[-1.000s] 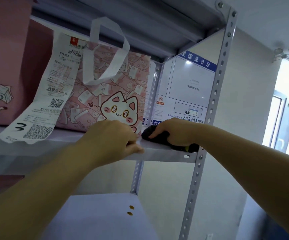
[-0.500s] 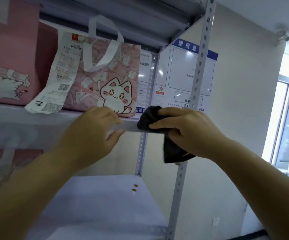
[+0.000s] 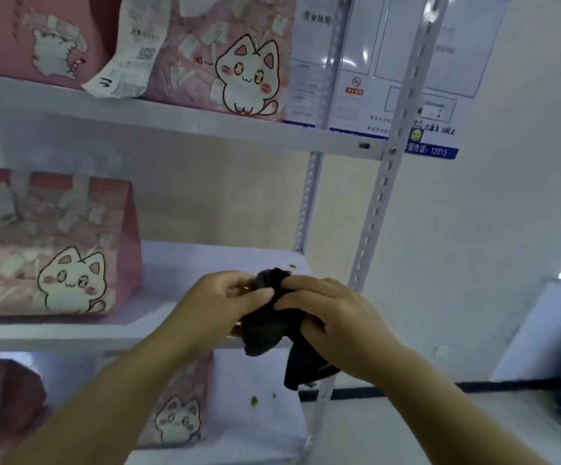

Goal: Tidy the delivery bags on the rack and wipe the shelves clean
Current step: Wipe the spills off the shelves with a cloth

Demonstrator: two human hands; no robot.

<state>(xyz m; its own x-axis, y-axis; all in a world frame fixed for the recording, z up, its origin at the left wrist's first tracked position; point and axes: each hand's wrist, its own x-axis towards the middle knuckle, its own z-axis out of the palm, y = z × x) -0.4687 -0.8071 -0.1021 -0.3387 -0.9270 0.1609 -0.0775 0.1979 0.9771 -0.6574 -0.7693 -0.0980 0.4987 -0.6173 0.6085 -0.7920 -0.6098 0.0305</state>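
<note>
Both hands, left hand (image 3: 218, 303) and right hand (image 3: 333, 317), grip dark cloth (image 3: 269, 327) before shelf edge (image 3: 71, 333).

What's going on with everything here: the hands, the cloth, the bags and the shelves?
left hand: pinches black cloth
right hand: grips black cloth
black cloth: bunched between both hands
top cat bag: upright, receipt hanging down its front
middle cat bag: upright on its shelf
bottom shelf: small dark spots

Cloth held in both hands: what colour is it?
The cloth is black; the head view shows it best.
</note>
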